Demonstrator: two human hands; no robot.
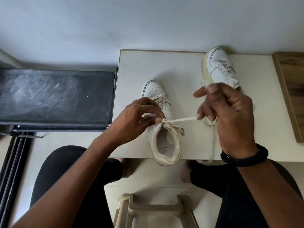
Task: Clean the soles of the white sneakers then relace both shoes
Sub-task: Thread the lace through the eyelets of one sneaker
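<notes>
A: What's the surface?

B: A pale low table (131, 66), pushed against a plain white wall (148, 22). A dark scuffed board (54, 96) lies to its left, a wood panel (291, 89) along its right edge, a beige stool (154, 209) beneath the viewer.

A: Any room at the edges?

B: The near shoe (162, 122) has its heel hanging over the table's front edge. The far shoe (219, 68) sits at the back by the wall, well apart. Bare tabletop shows at the left and between them.

A: How do the shoes look?

B: White, upright, toes away. The far shoe's sole is yellowed; its lacing looks done. The near shoe's lace (184, 119) is knotted at the top eyelets.

A: And the hands?

B: The left hand (138, 119) pinches the knot. The right hand (225, 111), a black band (245, 159) on its wrist, is curled, pinching the lace and pulling it taut rightwards; a loose end trails off the front edge.
</notes>
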